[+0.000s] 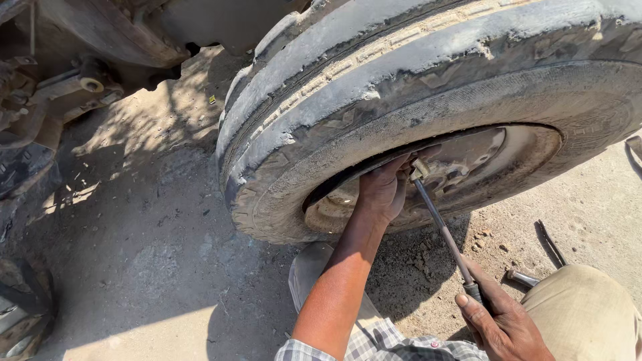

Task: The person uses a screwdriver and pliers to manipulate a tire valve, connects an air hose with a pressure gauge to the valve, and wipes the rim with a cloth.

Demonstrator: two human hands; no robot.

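A big worn truck tyre (374, 87) on a dusty metal rim (508, 160) stands on the dirt ground. My left hand (384, 190) grips the edge of the rim just inside the tyre bead. A long thin metal tool (441, 227) runs from that spot down to the right. Its head sits against the rim next to my left fingers. My right hand (501, 321) is closed round the tool's dark handle end. My plaid sleeve and beige trouser leg (582, 307) show at the bottom.
A metal rod (550, 244) and another small tool (521, 275) lie on the dirt right of the wheel. Vehicle chassis parts (73, 87) hang at the top left. Part of another tyre (23, 307) shows at the bottom left.
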